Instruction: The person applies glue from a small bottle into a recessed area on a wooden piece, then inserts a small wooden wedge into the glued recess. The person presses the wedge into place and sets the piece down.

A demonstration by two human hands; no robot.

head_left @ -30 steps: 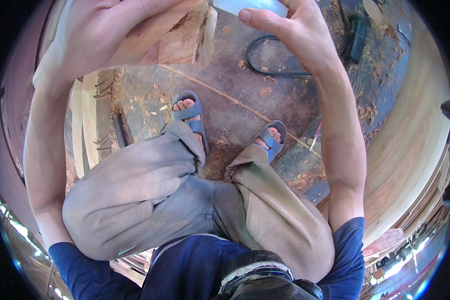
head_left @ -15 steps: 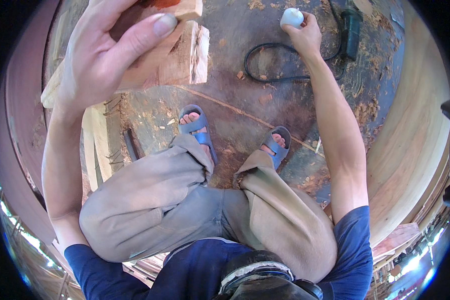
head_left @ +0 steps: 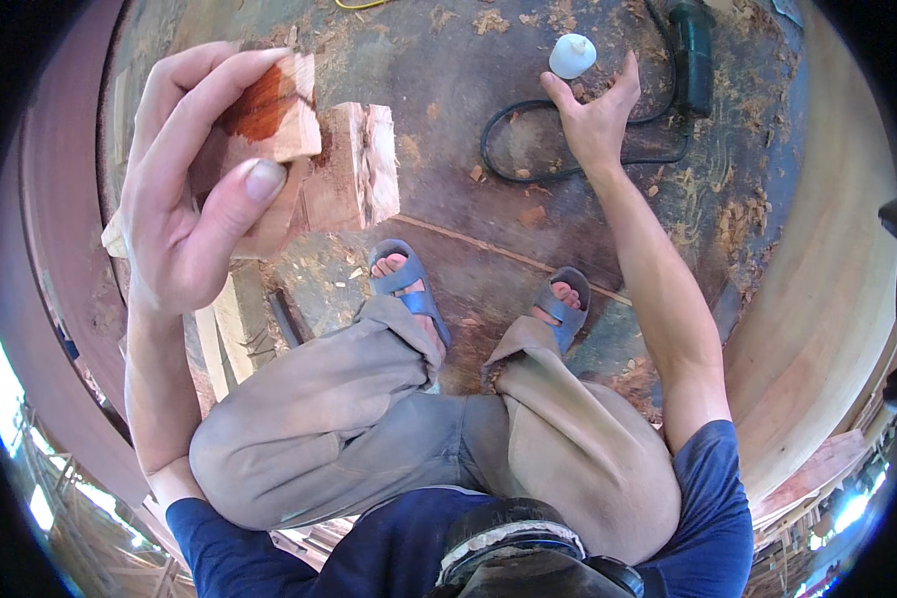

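Note:
In my left hand (head_left: 189,214) is a small wooden block (head_left: 297,125), gripped between thumb and fingers, with a wet-looking reddish-brown patch on its face. Just beyond and below it lies a thicker piece of timber (head_left: 344,174) with a rough, splintered end; my hand covers part of it. My right hand (head_left: 598,125) has its thumb and fingers spread apart and holds nothing. Close past its fingertips, a small white bottle (head_left: 571,58) with a pointed nozzle stands on the floor.
A dark green power tool (head_left: 695,60) lies at the far right, its black cord (head_left: 488,149) looped near my right hand. Wood shavings (head_left: 743,224) litter the floor. Large curved boards (head_left: 817,269) rise on the right, and timber offcuts (head_left: 239,324) lie beside my left leg.
My right hand has let go of the white bottle, which now stands on the floor. My left hand and the wooden block have come nearer to me and show more fully.

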